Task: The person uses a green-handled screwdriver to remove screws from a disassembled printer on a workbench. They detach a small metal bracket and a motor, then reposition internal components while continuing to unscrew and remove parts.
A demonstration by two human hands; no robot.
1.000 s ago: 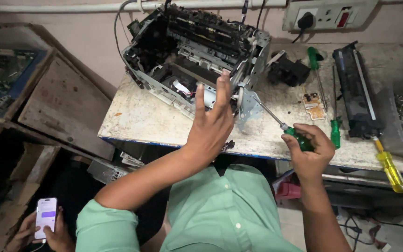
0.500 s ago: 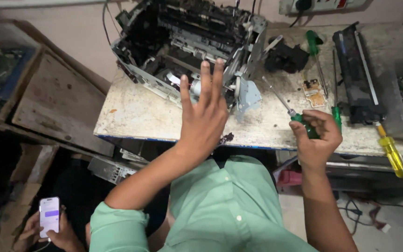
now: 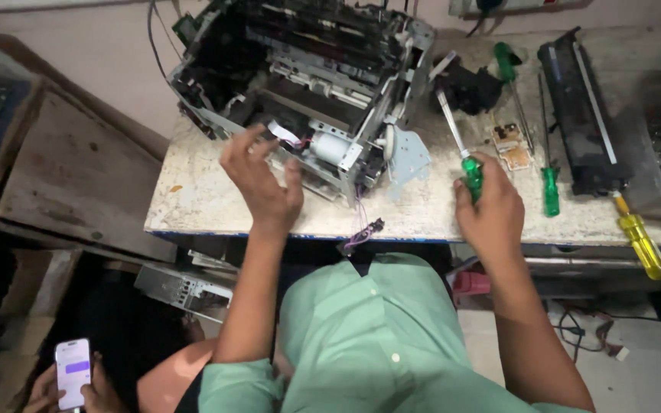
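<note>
We see a green-handled screwdriver (image 3: 470, 172) in the right hand (image 3: 491, 210), another green one (image 3: 549, 190) and a yellow-handled one (image 3: 643, 243) on the stained whitish bench (image 3: 193, 203). The stripped printer (image 3: 307, 84) is black and grey with a silver motor (image 3: 332, 147), the toner cartridge (image 3: 579, 107) black. Our shirt (image 3: 376, 336) is pale green.

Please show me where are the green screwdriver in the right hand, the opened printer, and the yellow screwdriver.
green screwdriver (image 3: 471, 174), head view, on its green handle above the fist.
opened printer (image 3: 323, 84), head view, on its exposed inner frame.
yellow screwdriver (image 3: 643, 243), head view, on its yellow handle.
</note>
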